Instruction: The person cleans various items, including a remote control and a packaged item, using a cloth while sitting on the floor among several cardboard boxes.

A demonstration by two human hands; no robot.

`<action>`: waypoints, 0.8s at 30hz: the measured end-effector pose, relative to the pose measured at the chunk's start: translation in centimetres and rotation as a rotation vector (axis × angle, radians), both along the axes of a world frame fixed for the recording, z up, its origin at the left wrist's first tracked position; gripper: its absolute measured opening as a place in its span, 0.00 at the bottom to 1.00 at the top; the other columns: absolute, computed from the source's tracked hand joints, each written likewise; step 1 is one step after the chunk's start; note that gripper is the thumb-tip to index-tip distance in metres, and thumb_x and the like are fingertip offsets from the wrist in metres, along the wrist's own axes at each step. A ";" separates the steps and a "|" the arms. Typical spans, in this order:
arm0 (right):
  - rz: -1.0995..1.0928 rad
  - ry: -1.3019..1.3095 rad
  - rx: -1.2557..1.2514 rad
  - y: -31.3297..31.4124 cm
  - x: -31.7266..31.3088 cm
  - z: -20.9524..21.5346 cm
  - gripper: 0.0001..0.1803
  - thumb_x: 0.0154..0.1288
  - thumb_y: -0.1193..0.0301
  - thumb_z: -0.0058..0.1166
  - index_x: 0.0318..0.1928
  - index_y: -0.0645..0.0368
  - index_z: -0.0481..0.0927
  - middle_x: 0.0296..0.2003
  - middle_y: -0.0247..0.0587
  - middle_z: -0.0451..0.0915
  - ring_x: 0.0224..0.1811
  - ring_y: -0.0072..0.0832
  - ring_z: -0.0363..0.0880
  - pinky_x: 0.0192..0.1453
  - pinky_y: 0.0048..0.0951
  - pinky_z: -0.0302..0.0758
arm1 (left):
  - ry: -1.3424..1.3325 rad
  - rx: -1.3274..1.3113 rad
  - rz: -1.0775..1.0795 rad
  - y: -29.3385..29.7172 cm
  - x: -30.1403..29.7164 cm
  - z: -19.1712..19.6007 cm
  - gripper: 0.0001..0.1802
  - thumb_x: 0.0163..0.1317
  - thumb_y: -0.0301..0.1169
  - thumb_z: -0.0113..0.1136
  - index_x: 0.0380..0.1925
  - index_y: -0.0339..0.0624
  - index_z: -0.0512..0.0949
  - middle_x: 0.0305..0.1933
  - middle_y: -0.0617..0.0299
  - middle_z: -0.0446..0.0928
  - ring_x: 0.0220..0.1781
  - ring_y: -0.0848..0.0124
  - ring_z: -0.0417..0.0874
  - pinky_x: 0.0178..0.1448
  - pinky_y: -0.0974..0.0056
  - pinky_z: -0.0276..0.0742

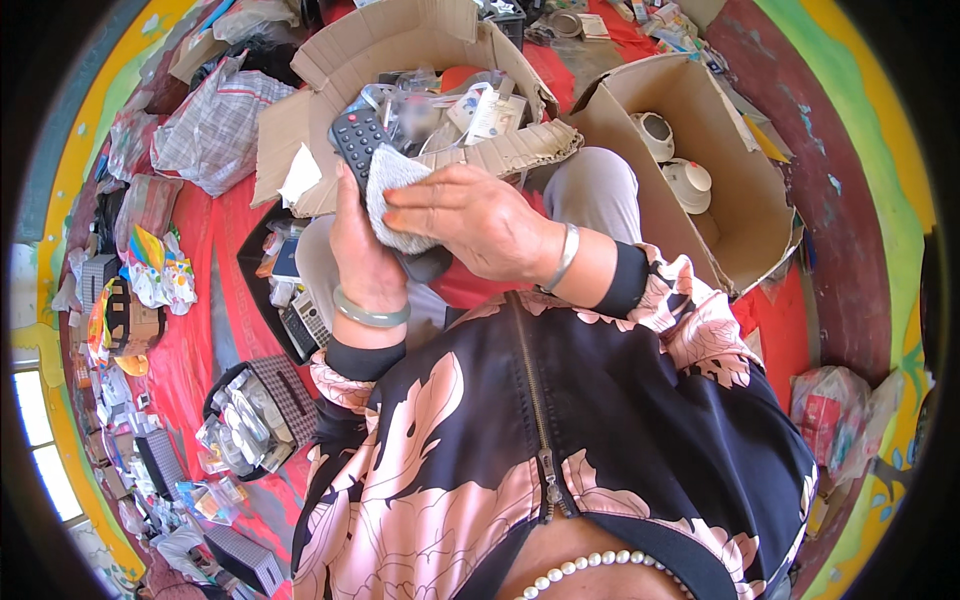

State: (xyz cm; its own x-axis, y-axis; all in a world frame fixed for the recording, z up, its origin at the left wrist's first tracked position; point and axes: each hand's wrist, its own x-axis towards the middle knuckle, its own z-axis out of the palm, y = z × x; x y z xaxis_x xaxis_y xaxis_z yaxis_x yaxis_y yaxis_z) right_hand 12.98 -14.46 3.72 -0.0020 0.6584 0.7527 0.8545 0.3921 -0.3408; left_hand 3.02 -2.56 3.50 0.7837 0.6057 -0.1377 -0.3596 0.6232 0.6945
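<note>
My left hand (362, 255) grips a black remote control (358, 135) upright, its buttons facing me. My right hand (470, 215) presses a grey-white cloth (392, 180) against the lower part of the remote, hiding that part. A green bangle circles my left wrist and a silver one my right. Both hands are raised above my lap, in front of an open cardboard box (345, 60) filled with bagged remotes and small parts.
A second cardboard box (735, 215) at the right holds white dome-shaped devices (690, 180). A black tray with another remote (302, 322) lies at my left on a red cloth (190, 340). Bags, baskets and packets crowd the left side.
</note>
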 end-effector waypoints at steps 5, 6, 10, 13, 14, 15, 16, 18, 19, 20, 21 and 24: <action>0.038 -0.141 -0.113 -2.7 -0.3 0.5 0.22 0.47 0.72 0.51 0.47 0.52 0.78 0.51 0.35 0.75 0.49 0.32 0.74 0.48 0.32 0.70 | 0.010 0.098 0.074 0.2 0.3 0.8 0.25 0.68 0.50 0.37 0.41 0.38 0.72 0.34 0.57 0.77 0.34 0.67 0.78 0.41 0.65 0.74; 0.048 -0.173 -0.122 -3.1 0.0 0.4 0.21 0.48 0.70 0.51 0.48 0.51 0.77 0.51 0.34 0.75 0.51 0.30 0.73 0.48 0.31 0.69 | -0.022 0.094 0.052 0.4 0.4 0.8 0.25 0.68 0.49 0.36 0.41 0.37 0.72 0.33 0.56 0.76 0.33 0.65 0.78 0.40 0.64 0.75; 0.186 -0.151 -0.349 -4.2 2.2 0.0 0.23 0.46 0.74 0.50 0.48 0.50 0.77 0.52 0.36 0.74 0.53 0.32 0.72 0.52 0.33 0.67 | -0.114 0.143 0.110 3.2 -0.3 0.6 0.24 0.67 0.48 0.39 0.41 0.37 0.72 0.33 0.56 0.76 0.33 0.64 0.78 0.38 0.62 0.77; -0.017 -0.002 -0.443 -4.7 5.7 -0.9 0.23 0.50 0.78 0.48 0.50 0.53 0.77 0.48 0.44 0.76 0.52 0.42 0.72 0.55 0.37 0.68 | -0.144 0.107 0.149 2.9 -0.8 1.7 0.24 0.67 0.49 0.41 0.42 0.38 0.72 0.32 0.56 0.76 0.32 0.64 0.79 0.38 0.62 0.77; 0.098 0.215 -0.493 -5.4 6.4 -0.3 0.22 0.51 0.78 0.48 0.50 0.54 0.77 0.47 0.46 0.76 0.51 0.42 0.72 0.55 0.37 0.68 | -0.132 0.096 0.144 2.9 -0.9 1.6 0.24 0.66 0.49 0.40 0.43 0.38 0.72 0.33 0.55 0.76 0.32 0.65 0.79 0.37 0.62 0.78; 0.215 0.431 -0.540 -6.1 7.1 1.0 0.21 0.52 0.78 0.49 0.49 0.56 0.77 0.46 0.49 0.77 0.51 0.42 0.73 0.55 0.38 0.68 | -0.126 0.085 0.113 3.0 -1.1 1.5 0.24 0.67 0.50 0.40 0.44 0.38 0.72 0.34 0.55 0.76 0.32 0.65 0.79 0.38 0.62 0.78; 0.327 0.651 -0.583 -6.7 7.5 2.2 0.20 0.53 0.78 0.49 0.49 0.57 0.77 0.46 0.52 0.77 0.50 0.43 0.74 0.55 0.39 0.68 | -0.116 0.074 0.076 2.9 -1.2 1.3 0.25 0.67 0.50 0.39 0.44 0.39 0.71 0.34 0.55 0.76 0.33 0.65 0.79 0.39 0.62 0.78; -0.094 0.166 -0.661 -6.1 8.9 2.2 0.11 0.61 0.72 0.47 0.41 0.63 0.78 0.33 0.46 0.79 0.37 0.33 0.77 0.43 0.33 0.72 | -0.103 0.073 0.028 2.7 -1.3 1.1 0.25 0.68 0.50 0.38 0.46 0.39 0.71 0.36 0.55 0.76 0.34 0.66 0.79 0.40 0.62 0.79; -0.388 -0.194 -0.633 -5.0 9.1 2.3 0.11 0.62 0.70 0.49 0.37 0.65 0.78 0.28 0.43 0.79 0.31 0.31 0.77 0.37 0.32 0.72 | -0.101 0.083 0.036 2.3 -1.2 1.3 0.25 0.68 0.50 0.38 0.46 0.39 0.71 0.36 0.55 0.76 0.34 0.66 0.79 0.39 0.62 0.79; -0.416 0.118 -0.669 -5.2 9.3 3.2 0.11 0.61 0.68 0.50 0.34 0.66 0.77 0.24 0.40 0.78 0.26 0.29 0.76 0.32 0.31 0.71 | -0.098 0.094 0.044 1.8 -1.3 1.6 0.25 0.68 0.50 0.37 0.47 0.39 0.71 0.36 0.55 0.76 0.33 0.66 0.79 0.39 0.62 0.79; -0.435 0.432 -0.694 -5.5 9.6 4.7 0.13 0.61 0.66 0.52 0.31 0.66 0.77 0.20 0.37 0.76 0.21 0.27 0.74 0.27 0.30 0.70 | -0.096 0.104 0.052 1.7 -1.3 1.9 0.25 0.68 0.50 0.37 0.47 0.40 0.71 0.36 0.55 0.76 0.33 0.66 0.79 0.39 0.62 0.79; -0.378 0.774 -0.574 -4.8 9.6 6.4 0.15 0.61 0.63 0.54 0.27 0.64 0.79 0.19 0.31 0.76 0.21 0.17 0.72 0.25 0.23 0.69 | -0.081 0.127 0.035 1.8 -1.4 1.3 0.25 0.68 0.49 0.36 0.48 0.39 0.70 0.35 0.55 0.76 0.34 0.67 0.79 0.37 0.62 0.80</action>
State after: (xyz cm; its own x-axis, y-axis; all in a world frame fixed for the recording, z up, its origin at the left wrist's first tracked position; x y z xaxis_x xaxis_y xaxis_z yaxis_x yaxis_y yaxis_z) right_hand 22.53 -19.29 10.13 0.6304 0.7756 0.0323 0.3552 -0.2512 -0.9004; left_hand 1.62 -0.81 4.85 0.7670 0.6416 0.0043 -0.4377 0.5184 0.7346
